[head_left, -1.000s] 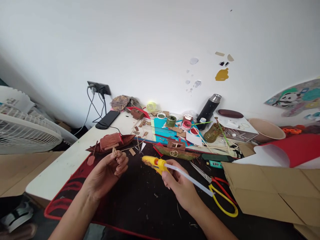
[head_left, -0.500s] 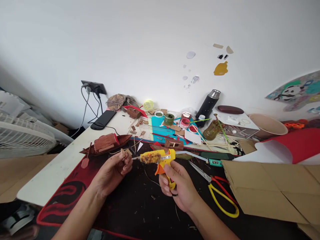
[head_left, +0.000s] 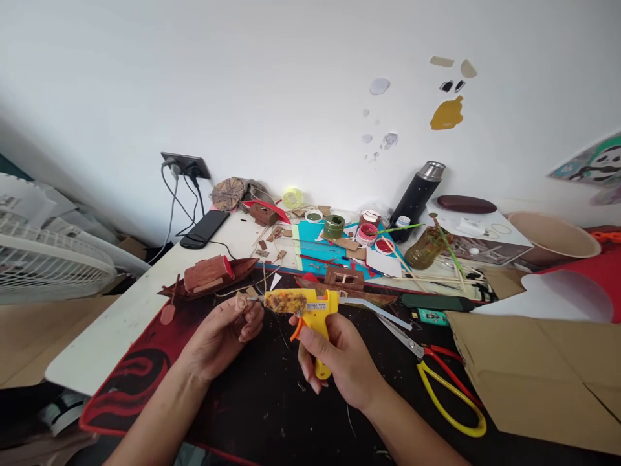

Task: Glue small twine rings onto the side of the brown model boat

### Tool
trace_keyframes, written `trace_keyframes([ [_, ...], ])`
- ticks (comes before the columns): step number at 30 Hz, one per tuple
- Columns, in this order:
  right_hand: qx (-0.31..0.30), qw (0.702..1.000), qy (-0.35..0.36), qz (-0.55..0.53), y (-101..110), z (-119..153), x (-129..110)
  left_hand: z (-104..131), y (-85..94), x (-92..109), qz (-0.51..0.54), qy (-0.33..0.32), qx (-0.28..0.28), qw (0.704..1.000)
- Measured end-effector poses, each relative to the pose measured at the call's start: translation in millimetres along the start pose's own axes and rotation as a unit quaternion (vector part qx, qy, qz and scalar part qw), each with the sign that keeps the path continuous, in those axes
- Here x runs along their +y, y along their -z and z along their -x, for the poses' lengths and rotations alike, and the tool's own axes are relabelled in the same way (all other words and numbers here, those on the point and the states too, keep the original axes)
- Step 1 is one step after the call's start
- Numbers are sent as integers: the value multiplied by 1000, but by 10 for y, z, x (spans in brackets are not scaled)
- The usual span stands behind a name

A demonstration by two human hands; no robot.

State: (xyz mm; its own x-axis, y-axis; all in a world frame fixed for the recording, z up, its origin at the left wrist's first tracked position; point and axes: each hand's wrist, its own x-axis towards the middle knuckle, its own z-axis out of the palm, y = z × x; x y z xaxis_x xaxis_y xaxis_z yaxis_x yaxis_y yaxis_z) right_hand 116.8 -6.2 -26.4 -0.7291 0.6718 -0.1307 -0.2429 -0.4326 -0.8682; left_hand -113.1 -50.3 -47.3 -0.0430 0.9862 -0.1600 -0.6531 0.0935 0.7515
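My right hand (head_left: 332, 353) is wrapped round the handle of a yellow hot glue gun (head_left: 286, 303), its fingers at the orange trigger (head_left: 297, 330). The gun's barrel is smeared brown and its nozzle points left. My left hand (head_left: 228, 333) pinches a small tan piece (head_left: 241, 301), too small and covered to name. The nozzle tip is right at that piece; whether they touch I cannot tell. Beyond my left hand lies a red-brown model boat (head_left: 208, 275) with a rounded cabin. Behind the gun sits a small brown frame piece (head_left: 344, 277).
Scissors (head_left: 427, 362) and folded cardboard (head_left: 538, 375) lie on the right. Farther back are paint jars (head_left: 334, 226), a black thermos (head_left: 418, 194) and a murky glass jar (head_left: 424, 249). A phone (head_left: 206, 228) lies at the left, near a white fan (head_left: 53, 262).
The glue gun has moved slightly left, bringing its nozzle to the small piece in my left hand. My view has shifted a little, so the surroundings sit differently.
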Motion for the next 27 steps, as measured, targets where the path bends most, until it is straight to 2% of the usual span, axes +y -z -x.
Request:
trace_keyframes([
  [8,9,999,0,32,65,46,30,5,65,-32,-17,17,-20,1000],
  [15,77,993,-12,88,8,67,39,19,21,-29,-31,32,-33,998],
  [23,77,990,-24,116,-44,104,99,35,49,-30,-59,31,-26,997],
  [27,92,990,-5,109,-21,94,128,27,37,-34,-64,35,-38,997],
])
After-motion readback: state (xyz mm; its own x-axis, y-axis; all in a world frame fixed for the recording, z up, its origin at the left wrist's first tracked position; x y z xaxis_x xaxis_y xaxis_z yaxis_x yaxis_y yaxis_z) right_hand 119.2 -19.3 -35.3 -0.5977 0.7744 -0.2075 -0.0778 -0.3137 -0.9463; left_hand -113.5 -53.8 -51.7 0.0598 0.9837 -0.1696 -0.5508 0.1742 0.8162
